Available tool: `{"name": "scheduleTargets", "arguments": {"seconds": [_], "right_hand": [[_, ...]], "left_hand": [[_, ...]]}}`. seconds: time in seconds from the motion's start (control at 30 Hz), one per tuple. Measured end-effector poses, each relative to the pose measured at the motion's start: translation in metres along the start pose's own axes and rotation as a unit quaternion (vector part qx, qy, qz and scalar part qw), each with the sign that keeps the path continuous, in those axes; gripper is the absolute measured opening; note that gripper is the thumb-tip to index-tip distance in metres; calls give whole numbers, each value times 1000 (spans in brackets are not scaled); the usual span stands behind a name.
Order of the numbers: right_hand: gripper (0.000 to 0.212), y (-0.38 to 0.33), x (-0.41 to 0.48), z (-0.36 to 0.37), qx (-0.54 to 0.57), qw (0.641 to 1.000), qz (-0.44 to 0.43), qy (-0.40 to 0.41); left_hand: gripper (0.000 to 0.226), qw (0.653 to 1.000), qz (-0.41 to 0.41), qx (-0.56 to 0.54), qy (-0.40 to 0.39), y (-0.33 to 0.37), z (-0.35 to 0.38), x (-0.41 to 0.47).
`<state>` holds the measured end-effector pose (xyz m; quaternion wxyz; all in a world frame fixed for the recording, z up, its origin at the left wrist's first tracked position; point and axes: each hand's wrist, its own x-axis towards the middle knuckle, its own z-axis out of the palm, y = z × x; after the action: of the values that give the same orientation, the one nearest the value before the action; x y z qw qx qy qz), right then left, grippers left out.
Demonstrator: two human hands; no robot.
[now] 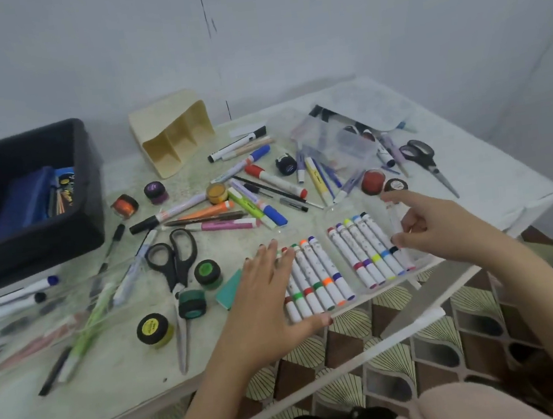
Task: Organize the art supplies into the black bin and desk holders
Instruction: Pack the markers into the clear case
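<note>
Head view: my left grip [271, 299] lies flat with the fingers spread. It holds nothing and presses down on the left row of markers [320, 273]. I judge this steadies the clear case [420, 261], which sits right at the near edge of the tabletop [115, 382] and could slide off.

My right grip [436, 229] is at the far side of the right row of markers [366, 250]. The index finger points away from me, the thumb touches the black-banded marker, and the other fingers are curled. I cannot tell whether they pinch the case wall or hold nothing. The pose suggests I am about to fold or lift that half.

The black bin [31, 244] stands well to the left of the left grip, beyond the clutter, with blue items already inside. The cream desk holder [168, 118] lies tipped on its side, far beyond the left grip. Its 3 compartments face me, so it must be stood upright before it takes pens.

Between the grips and those containers lie loose markers and pens. Black-handled scissors [173, 255], a green paint pot [207, 274] and a teal eraser [230, 288] are just left of the left grip. A red paint pot [373, 181] sits just beyond the right index fingertip. Most of the sorting looks undone.
</note>
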<state>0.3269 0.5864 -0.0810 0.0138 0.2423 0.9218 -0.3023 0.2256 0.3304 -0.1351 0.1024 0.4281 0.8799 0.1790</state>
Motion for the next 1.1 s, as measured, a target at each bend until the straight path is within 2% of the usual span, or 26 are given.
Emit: {"name": "scheduleTargets", "arguments": {"seconds": [0.1, 0.33, 0.43, 0.57, 0.9, 1.1], "right_hand": [[61, 3, 5, 0, -5, 1000, -9, -6], [23, 7, 13, 5, 2, 998, 6, 55], [30, 9, 14, 6, -5, 998, -3, 57], [45, 16, 16, 2, -63, 997, -39, -2], [50, 34, 17, -5, -51, 992, -71, -90], [48, 32, 14, 3, -139, 985, -49, -88]], "left_hand": [[109, 1000, -1, -6, 19, -1, 4, -1], [104, 999, -1, -20, 32, -3, 7, -2], [101, 999, -2, -24, 35, -2, 7, -2], [100, 999, -1, -24, 37, -2, 6, -1], [100, 999, -7, -15, 46, -2, 8, 0], [100, 998, -9, -16, 54, -1, 8, 0]]}}
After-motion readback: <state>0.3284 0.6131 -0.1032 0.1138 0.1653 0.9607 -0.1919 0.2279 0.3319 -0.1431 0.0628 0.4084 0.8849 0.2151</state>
